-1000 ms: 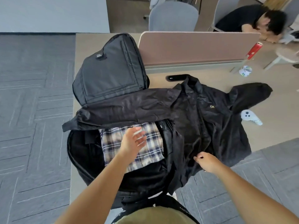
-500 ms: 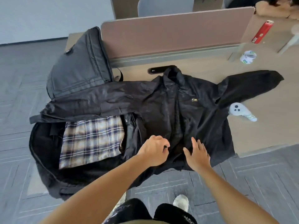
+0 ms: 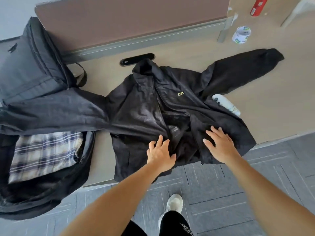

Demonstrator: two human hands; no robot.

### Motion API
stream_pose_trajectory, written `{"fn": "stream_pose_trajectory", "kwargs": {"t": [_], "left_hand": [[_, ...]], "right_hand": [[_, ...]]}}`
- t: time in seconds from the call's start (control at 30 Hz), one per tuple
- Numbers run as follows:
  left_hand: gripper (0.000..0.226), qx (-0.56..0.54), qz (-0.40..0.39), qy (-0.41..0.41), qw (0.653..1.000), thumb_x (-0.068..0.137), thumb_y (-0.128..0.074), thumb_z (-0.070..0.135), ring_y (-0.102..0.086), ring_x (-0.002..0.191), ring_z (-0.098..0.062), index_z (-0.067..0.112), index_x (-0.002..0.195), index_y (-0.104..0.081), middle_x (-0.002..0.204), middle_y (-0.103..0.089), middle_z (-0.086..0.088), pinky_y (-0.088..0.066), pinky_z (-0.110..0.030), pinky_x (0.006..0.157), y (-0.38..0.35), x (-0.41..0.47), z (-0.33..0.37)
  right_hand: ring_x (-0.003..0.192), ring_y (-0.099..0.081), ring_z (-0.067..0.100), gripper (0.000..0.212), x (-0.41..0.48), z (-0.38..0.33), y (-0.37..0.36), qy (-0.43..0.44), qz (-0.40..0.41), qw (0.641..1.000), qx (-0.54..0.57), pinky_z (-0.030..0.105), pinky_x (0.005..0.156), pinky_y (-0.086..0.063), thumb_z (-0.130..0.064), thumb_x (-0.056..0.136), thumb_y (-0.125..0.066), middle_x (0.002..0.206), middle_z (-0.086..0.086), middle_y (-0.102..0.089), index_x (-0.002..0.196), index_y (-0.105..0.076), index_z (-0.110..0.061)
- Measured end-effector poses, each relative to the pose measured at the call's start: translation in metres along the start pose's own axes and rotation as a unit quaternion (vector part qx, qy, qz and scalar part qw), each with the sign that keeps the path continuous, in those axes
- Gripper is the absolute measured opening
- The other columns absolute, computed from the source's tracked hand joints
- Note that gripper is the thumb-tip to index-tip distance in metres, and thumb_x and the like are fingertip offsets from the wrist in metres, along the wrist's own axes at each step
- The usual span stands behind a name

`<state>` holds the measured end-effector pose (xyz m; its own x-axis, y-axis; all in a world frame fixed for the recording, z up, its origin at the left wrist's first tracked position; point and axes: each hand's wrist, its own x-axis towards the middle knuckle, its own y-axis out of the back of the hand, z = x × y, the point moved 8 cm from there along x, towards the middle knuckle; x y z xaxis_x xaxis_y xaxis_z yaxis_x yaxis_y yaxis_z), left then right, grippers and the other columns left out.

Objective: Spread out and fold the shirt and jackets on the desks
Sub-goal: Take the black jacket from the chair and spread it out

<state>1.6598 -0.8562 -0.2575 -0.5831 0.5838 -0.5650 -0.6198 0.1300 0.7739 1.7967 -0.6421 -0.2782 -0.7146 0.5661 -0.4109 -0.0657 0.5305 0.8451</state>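
Left hand (image 3: 160,154): fingers straight and spread, palm down, pressing flat on the lower front of the black jacket (image 3: 139,113), just left of its zip line; it grips nothing.
Right hand (image 3: 219,147): likewise flat and splayed, resting on the other front panel, holding nothing; the 2 hands lie near each other with the open zip gap between them.
Bag (image 3: 51,193): a large black bag lies open on the left end of the desk (image 3: 272,108), its padded lid (image 3: 29,68) tipped up towards the divider panel (image 3: 127,19).
Bag contents: 1 folded plaid shirt (image 3: 44,152) lies in the lower compartment, against dark lining.
Jacket: spread front-up on the desk, collar towards the divider, hem hanging over the near edge beneath both hands.
Sleeves: 1 sleeve (image 3: 51,113) stretches left across the open bag, between the lid and the shirt; the other sleeve (image 3: 247,68) angles out to the far right, lying on bare desk.
Beside the jacket: a white controller (image 3: 226,104) touches its right edge; a tape roll (image 3: 241,34) and a red can (image 3: 257,5) sit well beyond.
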Motion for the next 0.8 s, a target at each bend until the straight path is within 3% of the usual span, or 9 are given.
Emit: {"fn": "stream_pose_trajectory", "kwargs": {"t": [0.1,0.17,0.27,0.37,0.5,0.67,0.8], "left_hand": [[0.065,0.031,0.047,0.046,0.997,0.091,-0.058,0.056,-0.031,0.131,-0.031,0.018,0.14,-0.038,0.147,-0.03,-0.005,-0.038,-0.046,0.106,0.007,0.001,0.0],[0.065,0.059,0.037,0.077,0.995,0.089,-0.056,0.062,-0.036,0.123,-0.032,0.016,0.131,-0.042,0.133,-0.036,-0.006,-0.044,-0.046,0.1,0.007,-0.003,-0.012],[0.059,0.075,-0.012,0.071,0.995,0.092,-0.05,0.062,-0.037,0.121,-0.033,0.014,0.127,-0.049,0.126,-0.042,-0.006,-0.045,-0.046,0.099,-0.004,-0.012,-0.028],[0.048,0.052,0.01,0.033,0.998,0.096,-0.05,0.054,-0.039,0.122,-0.033,0.018,0.128,-0.053,0.126,-0.047,-0.005,-0.043,-0.044,0.102,0.001,-0.019,-0.032],[0.051,0.005,0.087,-0.072,0.994,0.096,-0.056,0.035,-0.031,0.137,-0.029,0.021,0.143,-0.043,0.146,-0.038,-0.002,-0.036,-0.043,0.111,0.024,-0.017,-0.008],[0.065,0.038,-0.075,-0.029,0.996,0.102,-0.045,0.035,-0.01,0.15,-0.037,0.026,0.159,-0.015,0.166,-0.006,-0.008,-0.025,-0.049,0.12,0.014,-0.002,-0.003],[0.07,0.079,-0.114,-0.002,0.99,0.103,-0.043,0.039,0.004,0.153,-0.033,0.028,0.16,-0.004,0.167,0.009,-0.004,-0.02,-0.048,0.122,0.005,0.002,-0.005]], "right_hand": [[0.144,-0.025,0.026,0.055,-0.009,-0.02,0.006,-0.001,0.027,0.998,-0.058,0.049,0.117,-0.018,-0.064,0.095,-0.045,0.152,-0.003,-0.037,0.136,-0.051,-0.028],[0.127,-0.039,0.027,0.042,-0.018,-0.051,-0.003,0.02,0.054,0.996,-0.074,0.046,0.107,-0.028,-0.057,0.093,-0.054,0.132,-0.002,-0.047,0.121,-0.057,-0.026],[0.109,-0.05,0.027,0.016,-0.027,-0.076,-0.022,-0.011,0.067,0.998,-0.008,0.041,0.092,-0.039,-0.037,0.096,-0.058,0.11,-0.001,-0.055,0.101,-0.059,-0.021],[0.098,-0.054,0.025,0.014,-0.035,-0.079,-0.03,-0.036,0.075,0.994,0.068,0.038,0.081,-0.044,-0.029,0.098,-0.056,0.1,-0.002,-0.055,0.087,-0.054,-0.021],[0.082,-0.058,0.02,0.017,-0.047,-0.071,-0.025,-0.004,0.086,0.979,0.186,0.035,0.068,-0.047,-0.025,0.1,-0.056,0.099,-0.005,-0.053,0.085,-0.052,-0.019],[0.087,-0.057,0.02,0.013,-0.058,-0.069,-0.025,-0.028,0.074,0.988,0.135,0.034,0.067,-0.045,-0.024,0.102,-0.05,0.101,-0.004,-0.051,0.091,-0.048,-0.018],[0.103,-0.055,0.027,0.009,-0.058,-0.066,-0.03,-0.061,0.045,0.992,0.102,0.038,0.074,-0.046,-0.016,0.098,-0.05,0.108,0.003,-0.053,0.105,-0.046,-0.012]]}}
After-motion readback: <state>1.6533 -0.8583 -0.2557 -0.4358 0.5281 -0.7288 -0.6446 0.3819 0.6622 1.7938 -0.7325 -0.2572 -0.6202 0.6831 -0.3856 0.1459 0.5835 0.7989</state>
